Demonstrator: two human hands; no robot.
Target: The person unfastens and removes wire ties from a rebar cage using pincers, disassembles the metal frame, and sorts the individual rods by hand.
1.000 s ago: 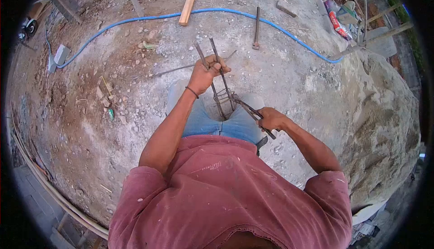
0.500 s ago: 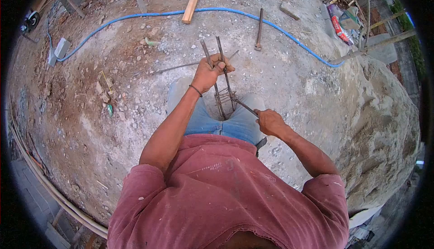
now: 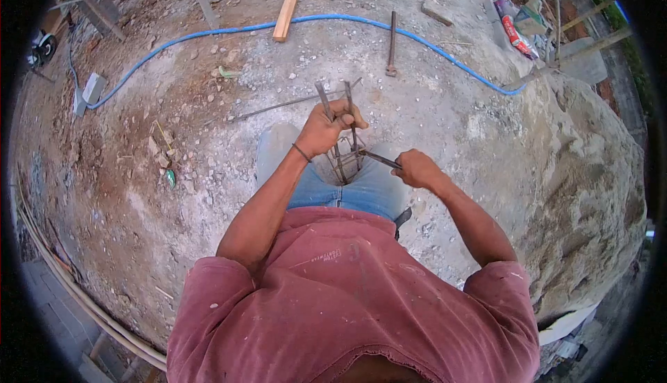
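Note:
My left hand (image 3: 324, 131) is closed around the upper bars of a small rebar cage (image 3: 349, 92), whose two bar ends stick up past the fingers. The lower part of the cage, with thin wire-like stirrups, hangs between my knees over the jeans (image 3: 313, 192). Gripped in my right hand (image 3: 418, 169) are dark steel pincers (image 3: 381, 160). Their tip points left and meets the right bar of the cage, just below my left hand. Whether the jaws bite on a wire is too small to tell.
A thin steel rod (image 3: 274, 108) lies on the rubble ground beyond my hands. Farther out are a blue hose (image 3: 236, 30), a wooden plank (image 3: 288, 7) and a metal bar with a thick end (image 3: 392, 46). A sand mound (image 3: 583, 167) rises at right.
My right hand and the pincers have moved up and slightly right in view. My left hand and the cage's upper ends sit lower and a little to the right.

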